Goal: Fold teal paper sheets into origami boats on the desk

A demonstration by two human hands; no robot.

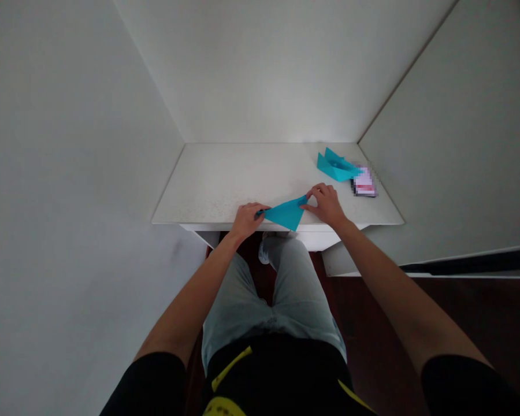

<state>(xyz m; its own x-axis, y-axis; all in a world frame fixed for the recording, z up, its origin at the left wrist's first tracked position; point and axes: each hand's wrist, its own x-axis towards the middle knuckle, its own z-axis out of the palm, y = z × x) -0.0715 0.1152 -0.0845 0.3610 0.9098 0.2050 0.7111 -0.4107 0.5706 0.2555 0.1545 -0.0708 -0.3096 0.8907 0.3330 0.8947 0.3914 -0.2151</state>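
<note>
A folded piece of blue paper (287, 213), roughly triangular with one corner pointing down, is held over the front edge of the white desk. My left hand (248, 218) pinches its left corner between thumb and fingers. At the upper right corner, my right hand (325, 203) grips the paper the same way. Farther back on the right lies a blue folded paper boat (335, 166), apart from both hands.
The white desktop (208, 179) sits between a wall on the left and a panel on the right. A small blurred item with pink and white on it (364, 181) lies beside the boat, near the right edge. My legs are below the desk's front edge.
</note>
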